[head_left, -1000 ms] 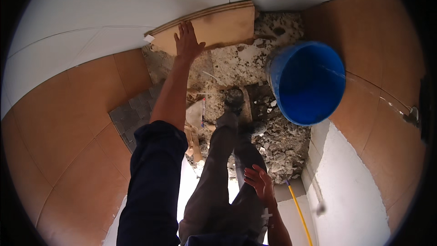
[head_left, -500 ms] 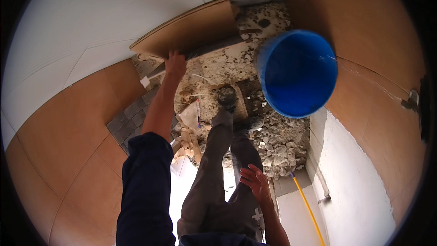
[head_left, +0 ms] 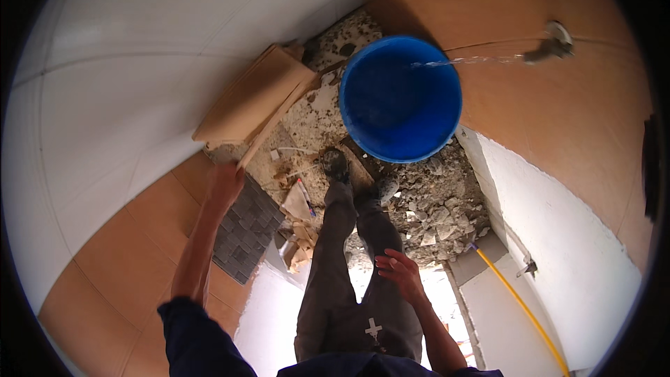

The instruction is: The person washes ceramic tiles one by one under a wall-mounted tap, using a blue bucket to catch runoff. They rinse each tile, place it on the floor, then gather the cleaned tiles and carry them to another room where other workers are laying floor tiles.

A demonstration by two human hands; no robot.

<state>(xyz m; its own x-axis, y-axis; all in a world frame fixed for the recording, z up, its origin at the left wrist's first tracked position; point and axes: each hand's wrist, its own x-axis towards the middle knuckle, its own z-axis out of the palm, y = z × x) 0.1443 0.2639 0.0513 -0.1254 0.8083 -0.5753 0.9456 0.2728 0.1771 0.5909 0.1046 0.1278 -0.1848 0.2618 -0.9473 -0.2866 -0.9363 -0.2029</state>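
Observation:
My left hand (head_left: 227, 183) is closed on the lower end of a brown tile (head_left: 276, 115), seen nearly edge-on and tilted out from the others. Behind it, more brown tiles (head_left: 248, 98) lean together against the white wall. My right hand (head_left: 401, 274) hangs in front of my right thigh with its fingers apart, and nothing shows in it. A large blue bucket (head_left: 400, 98) stands ahead on the right, and a thin stream of water runs into it from a tap (head_left: 551, 43) on the brown tiled wall.
Rubble (head_left: 440, 202) covers the floor beside my feet. Grey mosaic tiles (head_left: 246, 230) lie at the left, near torn cardboard scraps (head_left: 301, 248). A yellow pole (head_left: 516, 297) leans at the lower right beside a white ledge (head_left: 551, 216).
My left hand has moved left and nearer, drawing one brown tile away from the leaning stack. The view has turned, so the tap now shows fully. My right hand stays by my thigh.

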